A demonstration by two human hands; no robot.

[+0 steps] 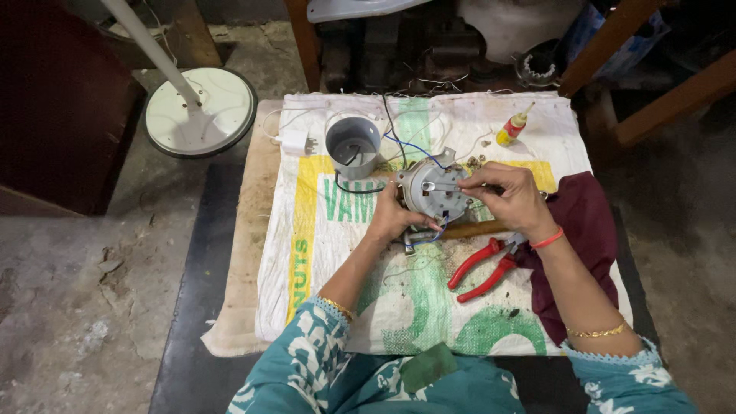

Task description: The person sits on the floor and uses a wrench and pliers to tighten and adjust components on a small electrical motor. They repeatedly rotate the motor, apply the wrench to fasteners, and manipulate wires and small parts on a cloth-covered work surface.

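Gripping a grey motor (429, 192), both hands (fingers partly hidden) overlap.

Cracked grey concrete floor (92, 307), dusty. Dark mat (192, 307) under low counter (245, 230). White round fan base (201, 111) with pole at upper left. Brown wooden frame legs (667, 100) upper right. Dim clutter behind.

Repair workshop (pliers (483, 268), fan motor (431, 192))

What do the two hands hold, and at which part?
The left hand grips the grey motor at its lower left edge; the right hand touches its top face at the right.
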